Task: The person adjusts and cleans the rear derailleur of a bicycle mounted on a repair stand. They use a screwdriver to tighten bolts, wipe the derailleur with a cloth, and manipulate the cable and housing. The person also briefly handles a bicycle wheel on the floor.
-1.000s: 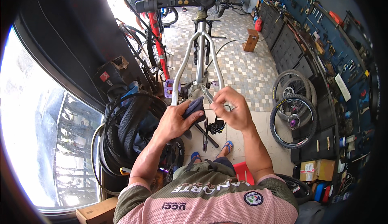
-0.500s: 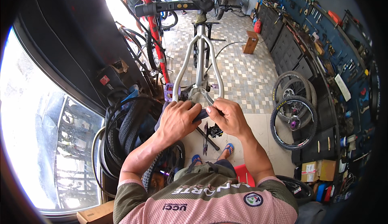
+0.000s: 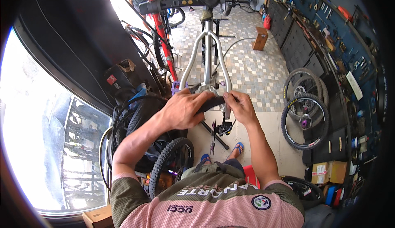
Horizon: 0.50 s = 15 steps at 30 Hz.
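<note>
A silver bicycle frame (image 3: 207, 59) is held up in front of me, its two rear stays pointing toward me. My left hand (image 3: 183, 109) is closed around a dark cloth (image 3: 212, 103) at the end of the left stay. My right hand (image 3: 242, 108) pinches the end of the right stay, and the cloth's tip reaches its fingers. Whether those fingers also grip the cloth is hidden. Below the hands hang a black rear derailleur (image 3: 223, 128) and a thin disc-like part (image 3: 213, 137) seen edge-on.
A black clamp arm (image 3: 173, 4) crosses the frame's far end, beside a red post (image 3: 164, 43). Tyres (image 3: 173, 162) crowd my left. Wheels (image 3: 305, 121) lean on dark cabinets at right, near cardboard boxes (image 3: 329, 172). A wooden stand (image 3: 260, 38) is on the tiled floor.
My right hand has moved outward onto the right stay's end, away from the left hand. More of the dark cloth shows between them. The view has shifted slightly.
</note>
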Motion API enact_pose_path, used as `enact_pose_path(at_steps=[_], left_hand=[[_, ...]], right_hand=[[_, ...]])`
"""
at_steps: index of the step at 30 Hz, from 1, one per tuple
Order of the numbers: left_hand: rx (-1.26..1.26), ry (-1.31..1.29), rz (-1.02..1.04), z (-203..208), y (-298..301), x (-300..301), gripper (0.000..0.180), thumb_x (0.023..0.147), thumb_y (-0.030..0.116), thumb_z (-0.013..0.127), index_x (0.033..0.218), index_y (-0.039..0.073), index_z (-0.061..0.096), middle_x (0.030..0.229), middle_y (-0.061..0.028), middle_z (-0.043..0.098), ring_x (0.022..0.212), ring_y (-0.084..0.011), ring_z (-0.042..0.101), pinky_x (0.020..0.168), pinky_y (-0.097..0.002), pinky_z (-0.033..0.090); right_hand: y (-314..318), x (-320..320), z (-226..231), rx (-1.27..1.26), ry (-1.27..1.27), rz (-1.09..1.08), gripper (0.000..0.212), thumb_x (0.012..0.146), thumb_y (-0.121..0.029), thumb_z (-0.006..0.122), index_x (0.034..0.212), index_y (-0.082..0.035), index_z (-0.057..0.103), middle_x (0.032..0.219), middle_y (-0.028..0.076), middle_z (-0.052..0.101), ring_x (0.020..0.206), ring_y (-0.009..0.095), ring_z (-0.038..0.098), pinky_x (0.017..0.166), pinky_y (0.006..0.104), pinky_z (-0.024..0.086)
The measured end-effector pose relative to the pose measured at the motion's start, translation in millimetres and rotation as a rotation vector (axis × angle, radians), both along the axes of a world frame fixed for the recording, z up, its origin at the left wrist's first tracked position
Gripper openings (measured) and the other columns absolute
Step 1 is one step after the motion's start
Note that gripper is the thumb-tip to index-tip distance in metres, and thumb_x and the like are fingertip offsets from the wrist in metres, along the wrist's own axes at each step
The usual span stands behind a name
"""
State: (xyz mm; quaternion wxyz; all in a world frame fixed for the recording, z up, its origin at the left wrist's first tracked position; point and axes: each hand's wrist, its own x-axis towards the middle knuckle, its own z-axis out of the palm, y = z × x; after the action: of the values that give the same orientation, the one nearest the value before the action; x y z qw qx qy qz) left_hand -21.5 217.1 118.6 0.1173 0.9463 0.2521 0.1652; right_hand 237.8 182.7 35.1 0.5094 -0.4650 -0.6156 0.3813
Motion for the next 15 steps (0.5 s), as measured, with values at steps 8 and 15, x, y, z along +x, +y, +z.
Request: enact_pose_path(at_steps=[8, 15], left_hand=[[-0.03, 0.026, -0.029, -11, 25, 15, 0.045, 0.099, 0.043, 0.075, 0.131, 0.012, 0.076, 0.085, -0.0156, 0.076, 0.079, -0.0389, 0.074, 0.069, -0.0491, 0.056], [-0.156, -0.043, -0.084, -34, 19, -2, 0.04, 0.089, 0.022, 0.078, 0.128, 0.013, 0.077, 0.088, -0.0138, 0.077, 0.079, -0.0367, 0.074, 0.07, -0.0461, 0.058]], right_hand=[[1, 28, -22, -0.067, 0.048, -0.032, 0.041, 0.107, -0.042, 0.073, 0.089, -0.004, 0.072, 0.074, -0.003, 0.062, 0.068, 0.005, 0.051, 0.062, 0.0255, 0.042], [-36, 69, -39, -0.115, 0.202, -0.262, 0.034, 0.109, -0.036, 0.071, 0.094, -0.006, 0.068, 0.082, -0.001, 0.065, 0.069, 0.004, 0.051, 0.061, 0.0226, 0.042]])
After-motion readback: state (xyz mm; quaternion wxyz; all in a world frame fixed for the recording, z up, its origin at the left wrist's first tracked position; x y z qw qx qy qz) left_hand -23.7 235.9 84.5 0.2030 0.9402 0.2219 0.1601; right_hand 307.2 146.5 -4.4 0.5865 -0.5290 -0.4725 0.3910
